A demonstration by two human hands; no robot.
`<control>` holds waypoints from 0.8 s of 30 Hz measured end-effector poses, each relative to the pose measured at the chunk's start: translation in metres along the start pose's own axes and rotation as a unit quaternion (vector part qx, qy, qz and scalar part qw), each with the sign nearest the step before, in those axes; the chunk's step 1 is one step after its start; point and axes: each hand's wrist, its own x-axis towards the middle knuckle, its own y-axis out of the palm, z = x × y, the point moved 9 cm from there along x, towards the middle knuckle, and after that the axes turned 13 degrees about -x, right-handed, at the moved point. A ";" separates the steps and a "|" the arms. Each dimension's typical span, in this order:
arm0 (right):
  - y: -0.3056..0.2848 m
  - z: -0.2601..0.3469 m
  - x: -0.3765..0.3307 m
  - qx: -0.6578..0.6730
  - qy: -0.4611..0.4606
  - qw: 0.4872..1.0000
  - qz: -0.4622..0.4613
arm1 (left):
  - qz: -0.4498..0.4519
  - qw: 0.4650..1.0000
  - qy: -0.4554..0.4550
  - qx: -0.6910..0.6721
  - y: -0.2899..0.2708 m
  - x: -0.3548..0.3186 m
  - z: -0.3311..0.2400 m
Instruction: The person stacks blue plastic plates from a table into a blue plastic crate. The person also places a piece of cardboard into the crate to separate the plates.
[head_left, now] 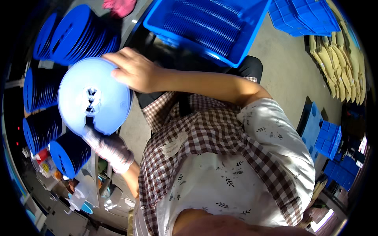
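Holding blue disc (112,98) beside stacked discs (73,33).
Right hand (136,71) grasps rim; left hand (98,143) at lower edge, finger grip unclear.

Round blue plastic reels (71,35) left, boxy blue plastic bin (249,23) ahead.
I see a pale round plastic reel (112,94) between left hand (91,135) and right hand (134,71).

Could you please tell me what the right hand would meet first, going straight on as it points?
The right hand would probably meet the pale blue slotted disc first, seemingly touching it already; the blue disc stack looks farther along, though depth is unclear.
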 end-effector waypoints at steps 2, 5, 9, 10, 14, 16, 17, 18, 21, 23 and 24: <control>-0.034 -0.015 -0.007 -0.175 -0.065 0.979 -0.077 | 0.084 0.995 -0.049 -0.010 0.054 0.000 0.021; -0.077 -0.035 -0.023 -0.070 0.064 0.984 -0.147 | 0.187 0.975 -0.098 -0.072 0.098 0.016 0.041; -0.089 -0.106 -0.061 0.008 0.228 0.956 -0.186 | 0.269 0.959 -0.087 -0.025 0.141 0.043 0.076; -0.105 -0.115 -0.065 -0.015 0.232 0.950 -0.207 | 0.247 0.959 -0.136 -0.029 0.154 0.042 0.089; -0.148 -0.145 -0.080 -0.023 0.258 0.930 -0.262 | 0.390 0.898 0.039 0.200 0.173 0.073 0.140; -0.112 -0.162 -0.074 -0.061 0.272 0.909 -0.310 | 0.513 0.779 0.203 0.299 0.183 0.101 0.146; -0.112 -0.164 -0.078 0.005 0.323 0.895 -0.308 | 0.530 0.689 0.308 0.386 0.187 0.088 0.149; -0.117 -0.170 -0.084 -0.016 0.339 0.887 -0.313 | 0.505 0.811 0.098 0.277 0.183 0.104 0.166; -0.140 -0.173 -0.093 -0.128 0.334 0.882 -0.307 | 0.320 0.848 -0.421 -0.051 0.184 0.089 0.227; -0.148 -0.158 -0.076 -0.187 0.319 0.898 -0.238 | 0.278 0.766 -0.558 -0.157 0.188 0.068 0.246; -0.152 -0.153 -0.069 -0.206 0.316 0.900 -0.219 | 0.288 0.714 -0.602 -0.214 0.188 0.070 0.276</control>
